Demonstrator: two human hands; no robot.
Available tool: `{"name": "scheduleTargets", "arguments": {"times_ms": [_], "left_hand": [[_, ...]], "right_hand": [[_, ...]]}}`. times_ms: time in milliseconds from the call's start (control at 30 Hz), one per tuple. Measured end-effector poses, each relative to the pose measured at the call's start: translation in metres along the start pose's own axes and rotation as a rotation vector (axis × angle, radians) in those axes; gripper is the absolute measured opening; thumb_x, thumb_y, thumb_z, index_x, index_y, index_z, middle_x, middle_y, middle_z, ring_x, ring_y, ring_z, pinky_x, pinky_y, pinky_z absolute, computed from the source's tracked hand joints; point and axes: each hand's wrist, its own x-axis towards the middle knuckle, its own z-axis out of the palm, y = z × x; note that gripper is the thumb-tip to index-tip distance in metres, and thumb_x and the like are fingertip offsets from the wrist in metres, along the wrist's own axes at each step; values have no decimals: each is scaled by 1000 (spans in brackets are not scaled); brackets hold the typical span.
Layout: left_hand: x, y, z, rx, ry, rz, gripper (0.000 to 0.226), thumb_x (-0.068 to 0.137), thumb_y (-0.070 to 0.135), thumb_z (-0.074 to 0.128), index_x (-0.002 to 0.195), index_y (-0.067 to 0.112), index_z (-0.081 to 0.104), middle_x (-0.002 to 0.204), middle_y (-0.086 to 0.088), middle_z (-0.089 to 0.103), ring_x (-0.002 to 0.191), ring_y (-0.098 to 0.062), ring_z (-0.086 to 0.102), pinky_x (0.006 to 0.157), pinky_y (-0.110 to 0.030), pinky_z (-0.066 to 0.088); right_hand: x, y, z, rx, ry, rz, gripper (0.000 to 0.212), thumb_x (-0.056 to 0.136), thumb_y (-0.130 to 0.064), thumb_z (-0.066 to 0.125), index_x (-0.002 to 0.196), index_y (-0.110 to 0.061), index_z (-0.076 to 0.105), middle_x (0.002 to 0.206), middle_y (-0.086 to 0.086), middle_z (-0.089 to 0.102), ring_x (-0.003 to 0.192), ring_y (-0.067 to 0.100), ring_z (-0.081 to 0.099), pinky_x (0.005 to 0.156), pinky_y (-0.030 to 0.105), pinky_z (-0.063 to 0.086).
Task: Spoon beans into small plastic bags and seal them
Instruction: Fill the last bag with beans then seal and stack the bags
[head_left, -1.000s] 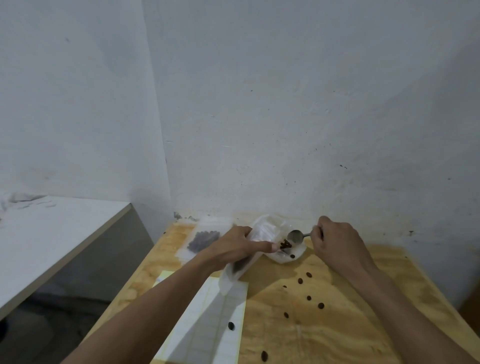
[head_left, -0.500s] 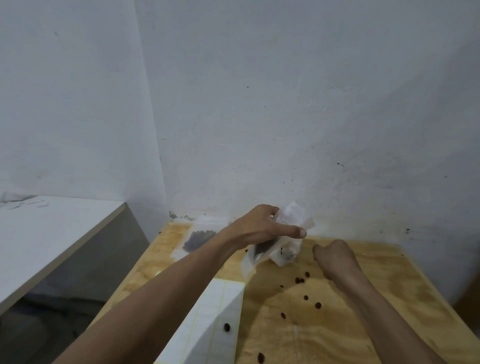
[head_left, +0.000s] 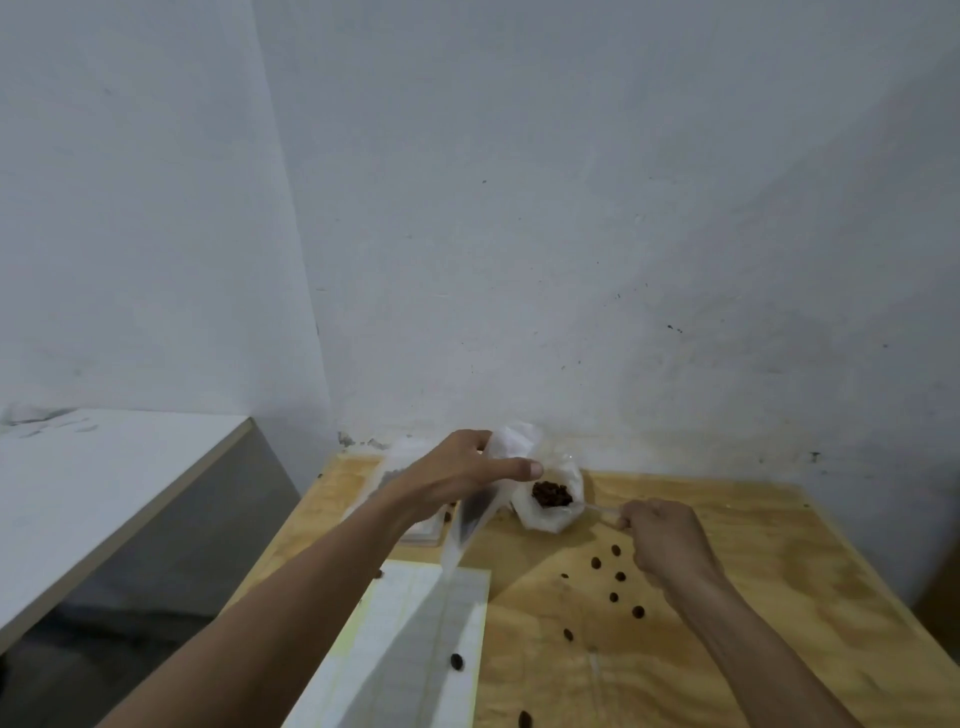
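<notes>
2 hands are working at the table's back edge: the left hand (head_left: 462, 475) is holding up a limp, featherlight small plastic bag (head_left: 480, 512) by its mouth, while the right hand (head_left: 662, 532) is pinching what is probably a spoon handle (head_left: 602, 510), dipping toward the beans (head_left: 551, 493).

The left hand (head_left: 462, 475) is raised over the plywood bench (head_left: 737, 597), its fingers and thumb gripping a small clear plastic bag (head_left: 475, 514) that hangs down from it. Just right of it, an open white bag of beans (head_left: 550, 496) sits on the bench near the wall. The right hand (head_left: 662, 538), fingers curled, holds a spoon handle (head_left: 602, 510) pointing toward that bag. Loose beans (head_left: 621, 576) lie scattered on the wood, and one on the white ruled sheet (head_left: 415, 649).
</notes>
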Motion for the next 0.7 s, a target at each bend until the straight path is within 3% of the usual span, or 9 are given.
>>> {"name": "scheduleTargets", "arguments": {"times_ms": [100,233,300,400,600,700], "left_hand": [[-2,-12,0,-30,-9,-29,43,77,52,83,108,25,68,109,10,69,107,-14,62,87,-27,48],[-9,-16,5,-28,-41,-54,32,83,44,80,104,33,57,105,19,63,92,5,55,72,-14,41],[-11,-17,9,-8,-33,-57,44,79,50,81,111,28,62,110,15,65,98,-1,59,80,-20,47],[-12,-18,13,12,-40,-53,84,65,66,83,135,26,60,130,7,66,117,-16,61,104,-39,50],[-14,-21,15,26,-26,-41,84,71,60,84,142,25,55,137,6,62,118,-14,58,96,-28,46],[-15,-20,17,26,-17,-45,90,70,61,84,145,25,51,140,9,57,120,-14,56,101,-30,46]], "right_hand": [[2,-9,-16,12,-10,-4,23,93,-9,55,71,-7,61,53,1,38,46,17,33,49,27,25],[6,-28,-37,22,-28,10,17,88,-4,58,71,-4,61,48,1,36,43,18,29,47,27,25],[8,-40,-47,2,-47,-9,19,87,-8,59,69,-6,61,46,1,37,42,17,31,47,27,28],[8,-61,-60,-14,-76,-39,19,88,-10,60,70,-7,61,51,4,36,42,17,31,46,28,27],[4,-85,-61,-46,-144,-114,20,89,-10,60,70,-3,62,57,6,34,45,18,29,45,28,25],[-6,-89,-50,-173,-195,-243,25,90,-15,61,68,-3,65,50,1,38,42,15,32,47,27,29]]}}
